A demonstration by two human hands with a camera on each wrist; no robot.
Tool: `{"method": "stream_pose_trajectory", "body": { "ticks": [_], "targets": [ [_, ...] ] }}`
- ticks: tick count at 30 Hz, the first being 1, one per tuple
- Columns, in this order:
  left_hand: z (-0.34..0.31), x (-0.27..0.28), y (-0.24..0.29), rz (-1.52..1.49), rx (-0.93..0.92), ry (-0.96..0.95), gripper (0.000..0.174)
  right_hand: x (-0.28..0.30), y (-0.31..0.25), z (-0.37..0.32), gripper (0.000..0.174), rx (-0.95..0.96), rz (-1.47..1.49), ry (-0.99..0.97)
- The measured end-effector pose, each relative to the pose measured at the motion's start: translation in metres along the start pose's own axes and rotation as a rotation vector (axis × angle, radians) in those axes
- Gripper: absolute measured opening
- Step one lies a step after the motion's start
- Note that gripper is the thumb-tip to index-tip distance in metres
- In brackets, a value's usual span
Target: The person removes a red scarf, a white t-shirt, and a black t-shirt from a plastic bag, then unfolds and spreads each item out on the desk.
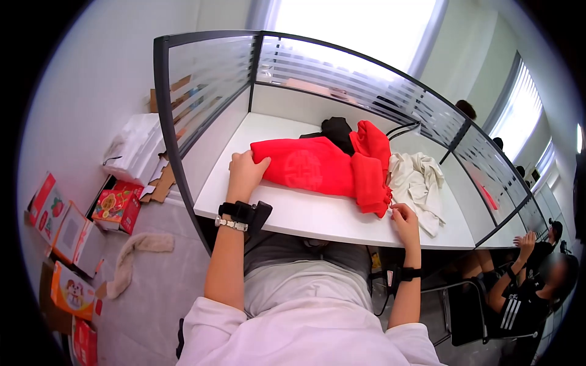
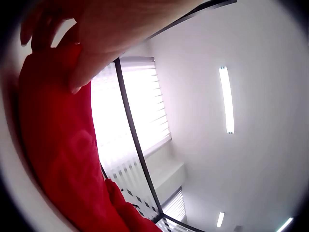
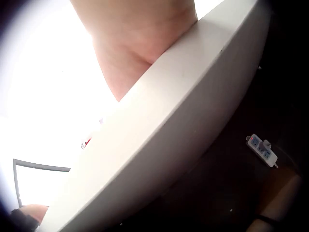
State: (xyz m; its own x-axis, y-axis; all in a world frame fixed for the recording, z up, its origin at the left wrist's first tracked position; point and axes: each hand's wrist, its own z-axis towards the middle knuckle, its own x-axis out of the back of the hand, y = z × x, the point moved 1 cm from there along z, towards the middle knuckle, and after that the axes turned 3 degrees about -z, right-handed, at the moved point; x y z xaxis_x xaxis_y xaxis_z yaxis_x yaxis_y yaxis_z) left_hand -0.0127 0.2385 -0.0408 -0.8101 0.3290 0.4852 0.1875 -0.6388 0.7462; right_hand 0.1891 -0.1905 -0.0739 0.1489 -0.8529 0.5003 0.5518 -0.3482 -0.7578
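Observation:
A red garment [image 1: 305,168] with a tone-on-tone pattern lies folded lengthwise across the white desk [image 1: 293,213]. Its left end is gripped by my left hand [image 1: 246,174], thumb on top; the left wrist view shows this hand [image 2: 116,29] with its thumb against the red cloth [image 2: 60,140]. At the garment's lower right corner, the curled fingers of my right hand [image 1: 406,224] pinch its thin red edge. In the right wrist view only the base of this hand [image 3: 140,38] shows above the desk edge [image 3: 159,106]; its fingertips are hidden.
A black cloth [image 1: 337,131] lies behind the garment, a cream cloth [image 1: 418,183] to its right. Partition panels [image 1: 210,79] enclose the desk. Boxes [image 1: 116,207] stand on the floor at left; a seated person [image 1: 525,299] is at right. A power strip [image 3: 261,150] lies below the desk.

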Motion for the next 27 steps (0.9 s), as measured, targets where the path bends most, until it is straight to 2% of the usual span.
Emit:
{"method": "stream_pose_trajectory", "body": {
  "ticks": [2, 4, 5, 7, 10, 12, 14, 16, 19, 22, 23, 27],
  "targets": [
    [0.000, 0.003, 0.011, -0.045, -0.025, -0.007, 0.048, 0.002, -0.004, -0.002, 0.016, -0.023, 0.007, -0.015],
    [-0.003, 0.008, 0.027, -0.308, 0.000, -0.129, 0.044, 0.001, -0.004, -0.001, 0.016, -0.018, 0.010, -0.016],
    [-0.006, 0.009, 0.033, -0.308, 0.001, -0.126, 0.044, 0.001, -0.003, -0.001, 0.016, -0.016, 0.009, -0.018],
    [-0.014, 0.011, 0.047, -0.752, -0.005, -0.237, 0.043, 0.001, -0.001, 0.000, 0.016, -0.005, 0.011, -0.007],
    [-0.024, 0.017, 0.062, -0.885, 0.145, -0.310, 0.049, 0.001, 0.002, 0.000, 0.017, -0.001, 0.021, -0.010],
    [-0.023, 0.016, 0.056, -0.871, 0.175, -0.415, 0.055, 0.002, 0.005, 0.001, 0.018, -0.008, -0.011, -0.006],
    [-0.024, 0.017, 0.056, -0.859, 0.070, -0.505, 0.054, 0.001, 0.009, 0.002, 0.018, 0.002, 0.000, -0.011],
    [-0.023, 0.024, 0.059, -0.759, 0.051, -0.492, 0.049, 0.000, 0.011, 0.004, 0.019, 0.026, 0.035, -0.001],
    [-0.026, 0.048, 0.076, -0.853, -0.008, -0.459, 0.042, 0.002, 0.006, 0.002, 0.018, 0.000, 0.002, -0.018],
    [-0.039, 0.083, 0.105, -0.821, 0.035, -0.274, 0.041, 0.003, -0.002, 0.000, 0.017, -0.040, -0.011, -0.021],
    [-0.041, 0.087, 0.107, -0.846, -0.050, -0.198, 0.040, 0.003, -0.002, 0.000, 0.017, -0.032, -0.013, -0.016],
    [-0.057, 0.109, 0.128, -0.818, -0.192, -0.077, 0.034, 0.001, -0.001, 0.001, 0.016, -0.011, 0.003, 0.002]
  ]
}}
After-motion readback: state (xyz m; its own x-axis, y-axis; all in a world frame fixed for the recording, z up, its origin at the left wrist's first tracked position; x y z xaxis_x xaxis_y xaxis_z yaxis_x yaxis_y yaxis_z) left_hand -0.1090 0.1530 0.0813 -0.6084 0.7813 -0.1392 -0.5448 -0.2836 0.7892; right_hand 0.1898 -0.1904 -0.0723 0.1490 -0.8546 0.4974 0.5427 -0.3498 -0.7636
